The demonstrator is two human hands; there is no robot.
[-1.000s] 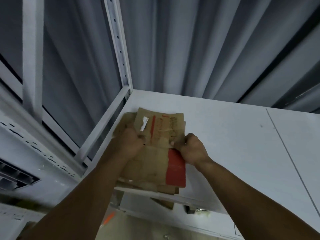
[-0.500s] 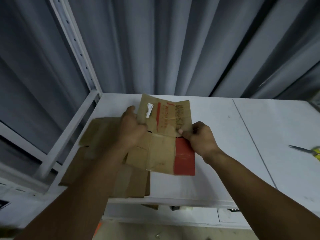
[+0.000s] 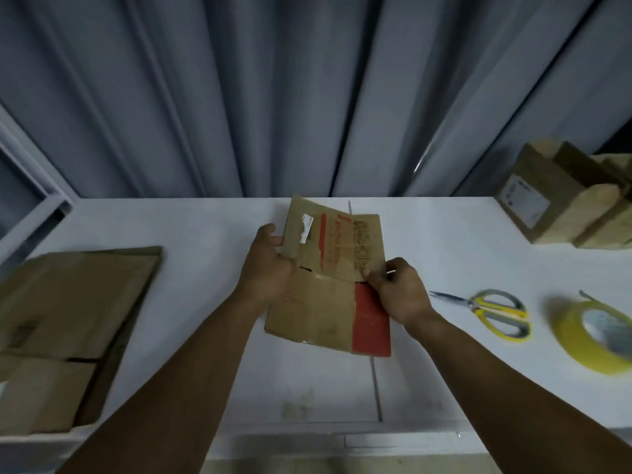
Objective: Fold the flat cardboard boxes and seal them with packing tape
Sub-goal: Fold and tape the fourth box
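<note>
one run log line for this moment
stage: pre-fold | left hand: grips flat cardboard box left edge | right hand: pinches right edge | scissors, tape roll: idle on table

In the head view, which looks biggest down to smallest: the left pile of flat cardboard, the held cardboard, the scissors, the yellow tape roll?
1. pile of flat cardboard
2. held cardboard
3. scissors and tape roll: look alike; the roll runs off the frame edge, so unranked.
</note>
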